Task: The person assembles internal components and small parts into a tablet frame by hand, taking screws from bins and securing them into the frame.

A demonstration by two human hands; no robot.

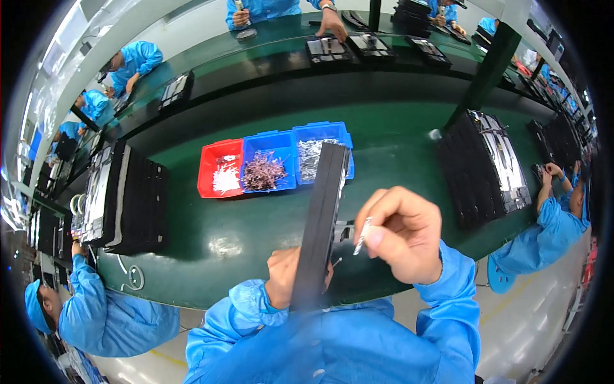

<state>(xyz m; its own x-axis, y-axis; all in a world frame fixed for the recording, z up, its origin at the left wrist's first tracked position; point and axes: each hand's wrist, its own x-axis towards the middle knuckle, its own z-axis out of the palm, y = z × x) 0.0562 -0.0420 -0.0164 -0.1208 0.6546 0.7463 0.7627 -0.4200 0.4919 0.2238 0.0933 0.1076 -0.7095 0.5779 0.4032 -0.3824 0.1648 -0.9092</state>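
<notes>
My left hand (280,275) is closed round the lower part of a long black flat casing (322,211), which stands on edge in front of me. Its broad faces are mostly turned out of sight, and some silvery parts show along its right side. To the right of the casing, my right hand (408,238) pinches a small white-and-silver strip (362,237) between thumb and forefinger. The strip is apart from the casing. A thin wire end (338,261) sticks out beside the casing, near my left fingers.
Past the casing sit a red bin (203,171) of white pieces, a blue bin (263,139) of brownish leads and another blue bin (320,130) of silvery strips. Stacks of black casings stand left (142,205) and right (467,173). A green post (489,73) rises behind. Co-workers sit around.
</notes>
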